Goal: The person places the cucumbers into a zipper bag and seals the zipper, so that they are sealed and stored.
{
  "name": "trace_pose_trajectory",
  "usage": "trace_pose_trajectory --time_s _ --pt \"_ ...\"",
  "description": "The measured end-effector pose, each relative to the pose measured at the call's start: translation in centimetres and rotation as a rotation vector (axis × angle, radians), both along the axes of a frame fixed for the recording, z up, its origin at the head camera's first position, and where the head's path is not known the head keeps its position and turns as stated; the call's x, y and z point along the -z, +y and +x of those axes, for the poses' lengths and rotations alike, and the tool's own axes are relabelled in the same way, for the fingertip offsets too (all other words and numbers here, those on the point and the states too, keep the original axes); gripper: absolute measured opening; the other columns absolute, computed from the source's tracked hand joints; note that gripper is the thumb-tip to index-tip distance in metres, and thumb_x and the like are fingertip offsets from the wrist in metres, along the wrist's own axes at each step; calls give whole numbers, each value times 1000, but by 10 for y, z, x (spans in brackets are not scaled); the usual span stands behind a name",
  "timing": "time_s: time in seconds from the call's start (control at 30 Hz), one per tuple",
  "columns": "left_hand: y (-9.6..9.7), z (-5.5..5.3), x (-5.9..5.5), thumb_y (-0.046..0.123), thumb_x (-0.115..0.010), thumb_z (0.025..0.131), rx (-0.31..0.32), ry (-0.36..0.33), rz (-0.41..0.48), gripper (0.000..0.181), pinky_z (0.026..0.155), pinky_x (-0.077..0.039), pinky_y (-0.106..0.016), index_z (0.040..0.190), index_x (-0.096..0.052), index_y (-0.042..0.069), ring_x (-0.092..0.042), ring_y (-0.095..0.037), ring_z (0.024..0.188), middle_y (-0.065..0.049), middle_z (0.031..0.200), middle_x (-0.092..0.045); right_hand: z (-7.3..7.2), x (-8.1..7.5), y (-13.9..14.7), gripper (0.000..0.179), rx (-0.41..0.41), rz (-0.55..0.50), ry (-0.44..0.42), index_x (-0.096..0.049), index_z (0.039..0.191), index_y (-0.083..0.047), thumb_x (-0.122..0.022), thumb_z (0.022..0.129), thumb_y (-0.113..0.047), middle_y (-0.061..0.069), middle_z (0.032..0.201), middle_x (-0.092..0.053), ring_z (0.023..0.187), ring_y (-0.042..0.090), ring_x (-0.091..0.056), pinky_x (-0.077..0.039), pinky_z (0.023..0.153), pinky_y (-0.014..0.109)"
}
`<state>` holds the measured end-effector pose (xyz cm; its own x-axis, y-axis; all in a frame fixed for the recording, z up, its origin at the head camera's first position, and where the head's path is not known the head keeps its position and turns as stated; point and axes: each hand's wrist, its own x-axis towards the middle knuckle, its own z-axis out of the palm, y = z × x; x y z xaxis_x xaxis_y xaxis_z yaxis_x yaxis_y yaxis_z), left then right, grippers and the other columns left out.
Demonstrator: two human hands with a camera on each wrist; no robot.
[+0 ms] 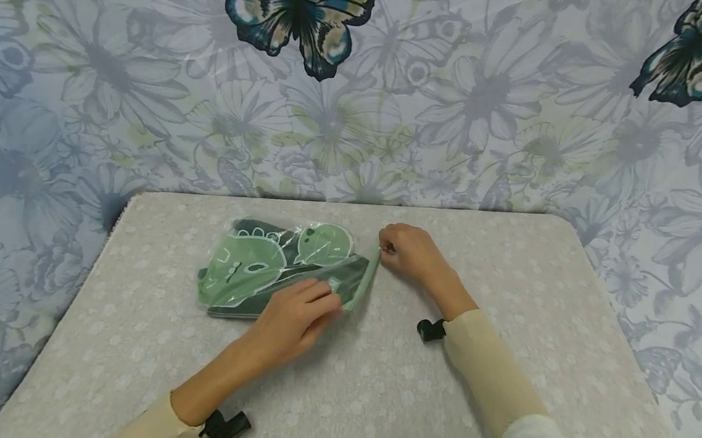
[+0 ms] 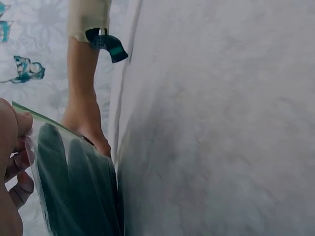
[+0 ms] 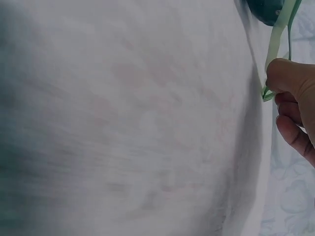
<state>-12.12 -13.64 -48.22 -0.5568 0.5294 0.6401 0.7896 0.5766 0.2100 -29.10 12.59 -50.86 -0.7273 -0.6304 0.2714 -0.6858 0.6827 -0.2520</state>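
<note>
A clear plastic zip bag (image 1: 252, 276) with light green cartoon shapes printed on it lies toward the back of the table, dark green contents inside. Its green zip strip (image 1: 366, 279) runs along the right-hand end. My left hand (image 1: 300, 315) pinches the bag's edge at the near end of that strip. In the left wrist view the left thumb (image 2: 23, 123) lies against the clear film, with the dark contents (image 2: 78, 172) showing through. At the strip's far corner, my right hand (image 1: 412, 256) grips the strip between thumb and finger. The right wrist view shows the strip's green tip (image 3: 267, 94) poking out below those fingers.
A pale patterned cloth covers the table (image 1: 433, 404). Its back edge meets a wall (image 1: 361, 140) hung with flower and butterfly print. Each wrist carries a small black device, such as the left one (image 1: 227, 427).
</note>
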Motion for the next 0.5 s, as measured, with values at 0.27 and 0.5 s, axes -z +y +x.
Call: trace_pose_trajectory --time_s 0.27,0.5 --pt "22 -13 6 17 -73 103 -38 -69 26 20 64 -38 -25 87 -60 19 -44 -11 70 6 79 -51 -11 1 -1 6 51 31 -9 -69 97 -13 -73 98 -9 2 93 -71 82 20 -66 -55 73 38" --pt "27 -11 11 18 -75 101 -11 -95 -48 17 63 -43 -25 88 -64 21 -50 -8 71 8 80 -55 6 -5 30 19 99 48 -216 -74 120 -15 -75 102 -24 2 112 -74 101 23 -73 -60 90 45"
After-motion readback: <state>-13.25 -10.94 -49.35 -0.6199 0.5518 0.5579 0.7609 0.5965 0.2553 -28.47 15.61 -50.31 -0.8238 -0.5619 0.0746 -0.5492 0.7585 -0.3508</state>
